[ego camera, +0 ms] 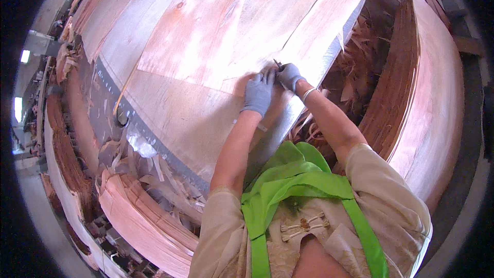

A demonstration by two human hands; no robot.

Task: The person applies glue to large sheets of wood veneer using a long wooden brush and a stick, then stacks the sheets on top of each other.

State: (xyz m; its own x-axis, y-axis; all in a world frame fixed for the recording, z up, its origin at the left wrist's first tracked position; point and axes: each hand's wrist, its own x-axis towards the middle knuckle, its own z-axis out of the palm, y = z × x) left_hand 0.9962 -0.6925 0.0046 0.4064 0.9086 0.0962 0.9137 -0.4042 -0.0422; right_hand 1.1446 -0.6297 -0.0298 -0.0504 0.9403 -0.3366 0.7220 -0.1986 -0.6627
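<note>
A broad sheet of wood veneer (pixel 185 104) lies before me on a metal-edged table, with overlapping reddish pieces of veneer (pixel 204 31) on it. My right hand (pixel 290 77), in a grey glove, grips a small dark pointed tool (pixel 277 63), perhaps a knife; its tip points up and left. Just left of it my gloved left hand (pixel 259 92) lies on the veneer, fingers close to the right hand. A dark split or seam (pixel 305 23) runs through the veneer up and right from the tool. What lies under my fingers is hidden.
Stacks of veneer stand at the right (pixel 397 73) and lower left (pixel 150 220). Torn veneer strips (pixel 353 69) fill the gap beyond the table's right metal edge (pixel 283 123). Near the left edge, a thin yellowish stick (pixel 126 85) meets a dark round object (pixel 122 117), beside crumpled clear plastic (pixel 141 144).
</note>
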